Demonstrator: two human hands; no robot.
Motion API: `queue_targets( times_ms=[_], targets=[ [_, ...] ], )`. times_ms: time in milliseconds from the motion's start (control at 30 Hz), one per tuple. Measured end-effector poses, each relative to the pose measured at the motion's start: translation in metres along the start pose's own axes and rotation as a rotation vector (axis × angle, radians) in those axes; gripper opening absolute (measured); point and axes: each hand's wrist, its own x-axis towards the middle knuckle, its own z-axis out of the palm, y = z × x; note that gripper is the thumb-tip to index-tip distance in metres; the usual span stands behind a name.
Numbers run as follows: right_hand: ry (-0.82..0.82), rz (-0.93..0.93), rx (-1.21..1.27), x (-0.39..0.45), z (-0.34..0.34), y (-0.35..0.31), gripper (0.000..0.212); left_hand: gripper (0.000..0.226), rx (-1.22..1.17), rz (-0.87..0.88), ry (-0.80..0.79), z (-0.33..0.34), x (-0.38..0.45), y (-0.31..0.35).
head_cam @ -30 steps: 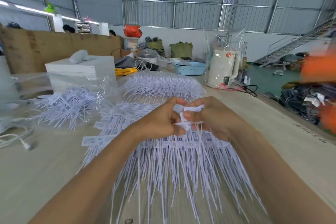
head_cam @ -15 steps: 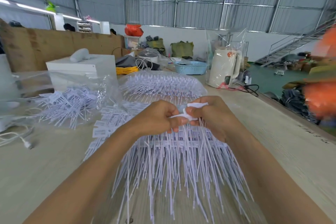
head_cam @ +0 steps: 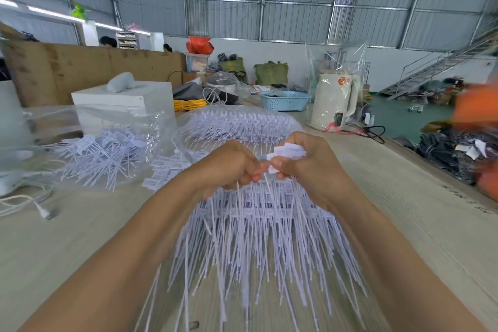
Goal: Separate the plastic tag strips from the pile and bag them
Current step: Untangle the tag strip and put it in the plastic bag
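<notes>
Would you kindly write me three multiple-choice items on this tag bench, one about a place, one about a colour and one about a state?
1. Where does the white kettle stand?
A. at the far right of the table
B. on the white box
C. inside the basket

2. What colour is the basket at the far end of the table?
A. red
B. light blue
C. black

3. What is the right hand doing?
A. lying flat on the table
B. hanging idle
C. gripping a bunch of tag strips

Answers:
1 A: it sits at the table's far right, beside the basket.
2 B: its perforated wall is pale blue.
3 C: white tag ends stick out above its curled fingers.
</notes>
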Motion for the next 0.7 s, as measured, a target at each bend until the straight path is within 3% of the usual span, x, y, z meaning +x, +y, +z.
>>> queue_targets(
  times_ms=[167,267,367,433,533,700],
  targets=[
    [-0.014,-0.020,-0.027,-0.001,0.008,0.002,0.026,0.041,-0.111,-0.125,-0.093,-0.008,-0.004,-0.002],
    [0.114,0.018,-0.150,0.001,-0.007,0.005,0.014,0.032,-0.194,-0.148,-0.253,-0.019,-0.014,-0.002],
    [0.237,0.099,0.098,0.007,-0.028,0.003,0.018,0.035,-0.054,-0.133,-0.115,-0.029,-0.015,-0.005],
    [0.195,0.139,0.198,0.009,-0.029,-0.001,0.020,0.032,0.071,-0.072,-0.042,-0.028,-0.013,-0.005],
    [0.065,0.148,0.175,0.012,-0.026,-0.010,0.012,0.014,0.149,-0.016,-0.096,-0.021,-0.012,0.003],
    [-0.170,0.098,0.025,0.012,-0.022,-0.029,0.010,0.023,0.404,0.043,-0.203,-0.012,-0.009,0.018]
  ],
)
